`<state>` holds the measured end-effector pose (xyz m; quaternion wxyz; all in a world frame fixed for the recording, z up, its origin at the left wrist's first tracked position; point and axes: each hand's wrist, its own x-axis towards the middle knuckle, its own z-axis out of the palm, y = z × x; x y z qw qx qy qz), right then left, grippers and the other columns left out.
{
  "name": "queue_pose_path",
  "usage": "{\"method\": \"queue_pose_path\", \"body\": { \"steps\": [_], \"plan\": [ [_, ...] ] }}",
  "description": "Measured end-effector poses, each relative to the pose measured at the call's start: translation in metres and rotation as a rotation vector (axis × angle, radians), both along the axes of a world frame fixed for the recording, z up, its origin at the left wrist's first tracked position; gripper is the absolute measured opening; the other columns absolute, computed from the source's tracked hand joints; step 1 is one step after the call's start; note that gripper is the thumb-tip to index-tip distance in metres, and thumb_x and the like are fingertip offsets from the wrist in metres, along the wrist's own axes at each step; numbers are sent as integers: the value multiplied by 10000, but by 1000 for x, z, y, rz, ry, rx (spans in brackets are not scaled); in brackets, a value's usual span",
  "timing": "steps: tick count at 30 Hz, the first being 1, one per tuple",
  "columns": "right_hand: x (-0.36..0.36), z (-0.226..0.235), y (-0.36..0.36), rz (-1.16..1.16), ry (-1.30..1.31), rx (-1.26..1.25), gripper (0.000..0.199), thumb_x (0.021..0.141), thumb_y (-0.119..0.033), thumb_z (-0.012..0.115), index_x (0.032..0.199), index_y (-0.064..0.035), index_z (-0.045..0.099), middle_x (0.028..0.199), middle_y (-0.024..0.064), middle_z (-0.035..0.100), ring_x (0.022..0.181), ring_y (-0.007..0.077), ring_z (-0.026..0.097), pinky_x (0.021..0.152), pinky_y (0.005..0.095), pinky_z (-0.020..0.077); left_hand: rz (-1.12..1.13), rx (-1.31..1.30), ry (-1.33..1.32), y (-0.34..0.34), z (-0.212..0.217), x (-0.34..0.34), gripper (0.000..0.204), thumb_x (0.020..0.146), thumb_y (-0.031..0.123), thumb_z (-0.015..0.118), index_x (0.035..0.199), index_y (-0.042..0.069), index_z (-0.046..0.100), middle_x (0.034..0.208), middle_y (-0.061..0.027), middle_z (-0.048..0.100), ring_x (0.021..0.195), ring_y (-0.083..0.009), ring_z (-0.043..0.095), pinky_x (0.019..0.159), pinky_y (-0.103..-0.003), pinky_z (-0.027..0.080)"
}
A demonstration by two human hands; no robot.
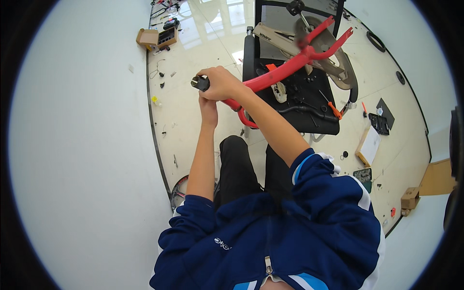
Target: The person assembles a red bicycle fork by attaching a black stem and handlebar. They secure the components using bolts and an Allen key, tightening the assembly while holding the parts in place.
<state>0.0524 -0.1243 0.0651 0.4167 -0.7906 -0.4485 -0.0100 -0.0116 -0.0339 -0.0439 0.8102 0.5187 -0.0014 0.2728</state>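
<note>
While the right hand (223, 83) grips the red frame (275, 74) beside its black end piece (201, 84) at 11 o'clock — left hand (208, 107) beneath, closure unclear — the frame runs toward 1 o'clock. Looks partway: end piece seemingly in, prongs (343, 39) bare, fitting-up likely left; screwdriver (334, 111) on chair (319, 127).

1. The head view looks steeply downward from the wearer's head.
2. It faces ahead over the jacket (270, 229), nearest along the lower edge.
3. The right hand (221, 83) is close, the floor (186, 128) farther off.
</note>
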Motion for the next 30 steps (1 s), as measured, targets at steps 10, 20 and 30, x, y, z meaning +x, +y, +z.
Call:
{"method": "queue_pose_path", "body": {
  "steps": [10,20,30],
  "plan": [
    [-2,3,6,-2,-22,-11,344,669,-293,762,875,-24,710,798,194,690,726,369,671,698,412,542,392,443,-4,-19,-4,28,375,886,111,661,1202,-17,504,1183,-92,589,1086,-191,574,904,-332,468],
    [-37,-22,32,-389,26,169,250,687,-238,734,807,-24,686,741,171,683,743,380,670,711,423,539,459,272,-80,-32,-6,27,334,923,72,596,1216,-26,472,1091,-72,594,977,-119,585,816,-240,467],
    [20,46,9,273,464,34,428,699,-243,816,1068,-39,744,733,15,663,637,112,576,584,261,481,439,145,160,-19,-8,15,195,943,126,617,1019,9,480,909,-89,637,816,-149,606,792,-294,490]
  ]
}}
